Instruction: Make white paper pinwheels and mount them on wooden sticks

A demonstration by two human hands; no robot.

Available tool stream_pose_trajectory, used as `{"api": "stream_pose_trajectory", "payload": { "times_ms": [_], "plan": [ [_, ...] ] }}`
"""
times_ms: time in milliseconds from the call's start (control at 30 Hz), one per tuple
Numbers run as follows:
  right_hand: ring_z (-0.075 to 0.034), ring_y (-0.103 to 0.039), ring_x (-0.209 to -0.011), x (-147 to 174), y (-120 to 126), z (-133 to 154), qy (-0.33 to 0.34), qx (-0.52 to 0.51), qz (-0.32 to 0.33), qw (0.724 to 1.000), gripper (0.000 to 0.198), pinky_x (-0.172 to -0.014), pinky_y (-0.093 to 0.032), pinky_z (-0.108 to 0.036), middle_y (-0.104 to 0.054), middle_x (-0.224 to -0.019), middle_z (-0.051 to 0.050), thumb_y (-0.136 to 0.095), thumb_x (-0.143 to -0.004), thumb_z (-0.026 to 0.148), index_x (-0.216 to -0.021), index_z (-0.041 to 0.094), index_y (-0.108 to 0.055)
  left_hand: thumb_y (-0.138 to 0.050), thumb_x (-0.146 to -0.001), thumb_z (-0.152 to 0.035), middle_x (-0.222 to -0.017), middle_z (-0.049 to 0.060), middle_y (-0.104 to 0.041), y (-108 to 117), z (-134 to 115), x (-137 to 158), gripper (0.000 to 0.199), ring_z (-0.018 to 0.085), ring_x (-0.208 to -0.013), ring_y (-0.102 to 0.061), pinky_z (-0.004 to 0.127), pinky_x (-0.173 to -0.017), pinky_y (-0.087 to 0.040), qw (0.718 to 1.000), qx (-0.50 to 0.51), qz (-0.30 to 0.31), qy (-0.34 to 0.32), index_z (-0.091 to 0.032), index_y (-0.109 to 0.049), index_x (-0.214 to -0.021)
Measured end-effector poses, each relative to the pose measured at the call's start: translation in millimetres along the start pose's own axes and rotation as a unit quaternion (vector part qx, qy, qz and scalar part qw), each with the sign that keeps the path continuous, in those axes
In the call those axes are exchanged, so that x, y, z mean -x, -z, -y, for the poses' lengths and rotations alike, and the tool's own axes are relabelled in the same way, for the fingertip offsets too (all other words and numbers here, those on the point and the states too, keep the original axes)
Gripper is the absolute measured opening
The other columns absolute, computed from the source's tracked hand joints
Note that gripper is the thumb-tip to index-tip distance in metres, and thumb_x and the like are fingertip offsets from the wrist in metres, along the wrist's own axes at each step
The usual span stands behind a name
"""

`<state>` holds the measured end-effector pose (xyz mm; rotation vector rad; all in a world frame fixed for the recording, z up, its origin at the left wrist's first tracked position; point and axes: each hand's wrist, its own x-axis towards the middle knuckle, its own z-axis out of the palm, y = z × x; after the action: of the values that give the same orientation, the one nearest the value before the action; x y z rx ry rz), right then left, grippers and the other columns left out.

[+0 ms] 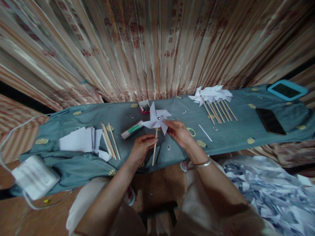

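Note:
Between my hands is a white paper pinwheel (155, 120) with a pin at its centre, mounted on a wooden stick (154, 153). My left hand (144, 146) is closed around the stick just below the paper blades. At the pinwheel's right side, my right hand (179, 131) pinches a blade near the centre; its fingertips are partly hidden behind the paper. Left of the pinwheel lies a green and white glue tube (133, 129). Behind it stands a small open red box (145, 109) of dark pins. Green-handled scissors (191, 131) lie partly covered by my right hand.
Paper sheets (78, 140) and loose wooden sticks (114, 141) lie on the left. Several finished pinwheels (214, 95) rest at the back right. Farther right are a black phone (270, 121) and a blue-framed tablet (287, 90). A white power strip (35, 177) sits at the left edge.

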<state>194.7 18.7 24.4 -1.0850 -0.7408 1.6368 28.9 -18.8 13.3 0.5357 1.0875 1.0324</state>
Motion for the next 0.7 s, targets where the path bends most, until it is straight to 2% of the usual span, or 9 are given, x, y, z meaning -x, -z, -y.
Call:
{"api": "stream_pose_trajectory", "payload": {
  "times_ms": [100,333,700],
  "plan": [
    [-0.012,-0.059,-0.059,0,0,-1,0.001,0.014,0.007,1.000,0.035,-0.059,-0.048,-0.026,-0.070,-0.065,0.002,-0.090,-0.054,0.049,-0.068,0.020,-0.074,-0.096,-0.034,-0.030,-0.067,0.001,-0.072,0,0,0,0.045,0.009,-0.062,-0.062,0.023,-0.066,-0.049,1.000,0.002,0.000,-0.001,-0.013,-0.076,-0.071],
    [-0.009,-0.058,-0.055,4,-6,-2,0.000,0.023,0.011,1.000,0.043,-0.052,-0.047,-0.021,-0.067,-0.060,0.002,-0.091,-0.047,0.055,-0.062,0.019,-0.072,-0.097,-0.032,-0.030,-0.064,0.000,-0.071,-1,1,-1,0.045,0.009,-0.060,-0.061,0.022,-0.064,-0.049,1.000,0.012,-0.008,-0.012,-0.014,-0.076,-0.068],
    [-0.011,-0.056,-0.058,4,-10,-8,0.045,0.123,0.033,0.991,0.051,-0.055,-0.043,-0.025,-0.063,-0.059,0.001,-0.081,-0.054,0.068,-0.059,0.019,-0.069,-0.097,-0.030,-0.029,-0.066,0.001,-0.072,-2,-1,-1,0.046,0.009,-0.060,-0.063,0.022,-0.063,-0.050,0.999,0.023,-0.021,-0.012,-0.015,-0.075,-0.067]
  ]
}}
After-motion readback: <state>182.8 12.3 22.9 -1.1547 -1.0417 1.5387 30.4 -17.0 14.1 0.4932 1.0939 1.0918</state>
